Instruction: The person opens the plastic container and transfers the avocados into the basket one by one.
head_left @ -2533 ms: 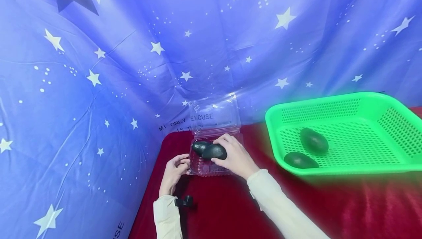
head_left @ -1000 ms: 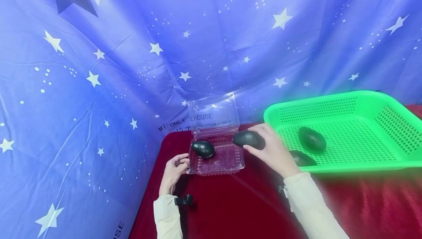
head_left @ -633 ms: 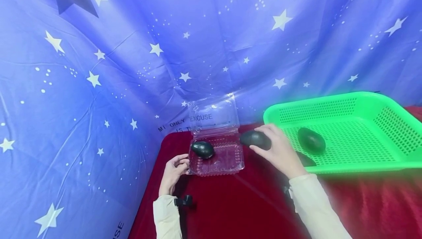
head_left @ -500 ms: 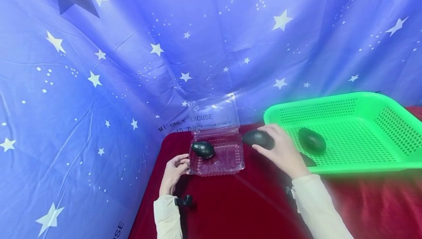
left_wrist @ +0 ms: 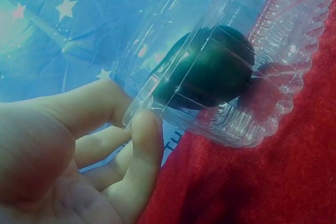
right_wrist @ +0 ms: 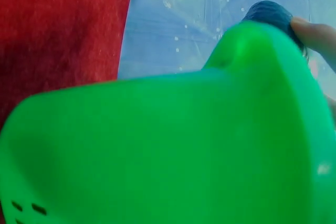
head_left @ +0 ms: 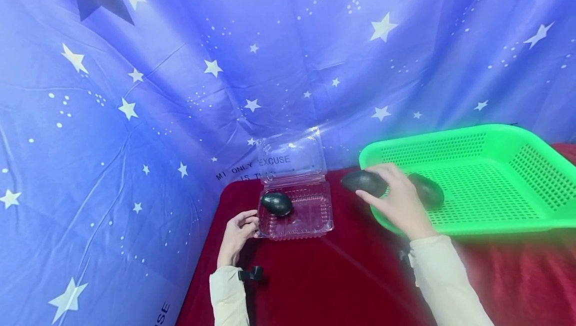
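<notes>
In the head view, a clear plastic clamshell container (head_left: pixel 310 221) stands with its lid (head_left: pixel 292 153) raised against the backdrop. One dark avocado (head_left: pixel 276 204) lies in its left half. My left hand (head_left: pixel 237 236) pinches the container's left front corner between thumb and finger, as the left wrist view confirms. My right hand (head_left: pixel 400 201) holds another dark avocado (head_left: pixel 362 182) over the left rim of the green basket (head_left: pixel 495 228). An avocado (head_left: pixel 429 193) inside the basket is partly covered by that hand. In the right wrist view the basket wall (right_wrist: pixel 157 145) hides most of the hand.
Red cloth (head_left: pixel 306 281) covers the table. A blue backdrop (head_left: pixel 279 56) with white stars rises directly behind and to the left. The basket takes up the right side of the table.
My right hand has carried its avocado rightward, away from the container to the basket's left rim. It now covers the basket's front-left avocado. My left hand stays put.
</notes>
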The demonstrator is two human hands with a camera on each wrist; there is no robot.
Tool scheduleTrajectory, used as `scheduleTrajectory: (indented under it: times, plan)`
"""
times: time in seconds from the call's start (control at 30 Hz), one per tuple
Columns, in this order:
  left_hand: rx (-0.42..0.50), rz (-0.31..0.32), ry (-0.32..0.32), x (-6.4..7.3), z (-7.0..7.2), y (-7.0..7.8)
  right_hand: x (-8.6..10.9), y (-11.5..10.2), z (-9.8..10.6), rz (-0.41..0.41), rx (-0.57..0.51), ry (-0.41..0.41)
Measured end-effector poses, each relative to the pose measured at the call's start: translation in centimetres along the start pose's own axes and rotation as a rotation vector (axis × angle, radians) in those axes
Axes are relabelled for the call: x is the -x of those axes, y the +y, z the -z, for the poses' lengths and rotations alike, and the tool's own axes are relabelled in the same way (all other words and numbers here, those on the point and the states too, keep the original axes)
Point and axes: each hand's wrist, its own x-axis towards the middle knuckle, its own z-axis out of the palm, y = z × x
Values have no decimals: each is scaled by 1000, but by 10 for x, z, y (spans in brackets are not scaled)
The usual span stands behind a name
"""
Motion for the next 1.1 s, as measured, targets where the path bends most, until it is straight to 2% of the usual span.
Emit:
scheduleTrajectory:
  times: [0.53, 0.87, 1.1]
  plan:
    - [13, 5, -1, 1, 0, 2, 1, 17, 13, -20, 20, 51]
    - [16, 5, -8, 1, 0, 2, 4, 25, 21, -138, 84, 38]
    - [13, 4, -9, 0, 0, 1, 6, 26, 26, -203, 66, -1]
